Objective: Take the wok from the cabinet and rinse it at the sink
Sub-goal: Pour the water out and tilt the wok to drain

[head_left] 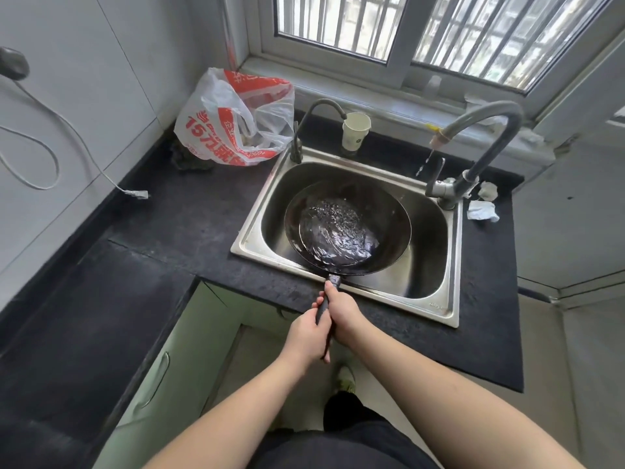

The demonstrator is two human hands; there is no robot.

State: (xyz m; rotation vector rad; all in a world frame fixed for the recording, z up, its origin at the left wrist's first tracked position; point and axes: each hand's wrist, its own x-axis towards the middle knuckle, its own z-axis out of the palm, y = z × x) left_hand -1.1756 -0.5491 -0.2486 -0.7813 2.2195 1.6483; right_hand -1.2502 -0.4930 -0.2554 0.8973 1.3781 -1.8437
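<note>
Head view. The wok (348,228), a dark round-bottomed pan, sits low in the steel sink (449,258), its rim near the front edge and its bowl holding a rippling pool of water. Its long dark handle (323,311) runs back over the front strip of the bench (189,218) toward me. My right hand (341,313) wraps the handle closer to the pan, fingers curled round it; my left hand (306,333) grips the same handle just behind, also clenched on it. Both hands touch one another along the handle.

The large faucet (487,130) arcs over the right rear of the sink; a thin stream or drip falls from its spout, landing beside the wok rather than plainly into it.

Handling, as I judge it: the wok looks like rigid metal, heavy for its size and heavier with water in it, so the weight sits well ahead of my grip and will lever downward. A two-handed hold on the handle suits this. Wet metal and a wet handle may be slippery; the water will slosh if I tilt quickly. Nothing suggests fragility.

Also on the bench: a red-and-white plastic bag (233,120), a paper cup (355,130) behind the sink.
</note>
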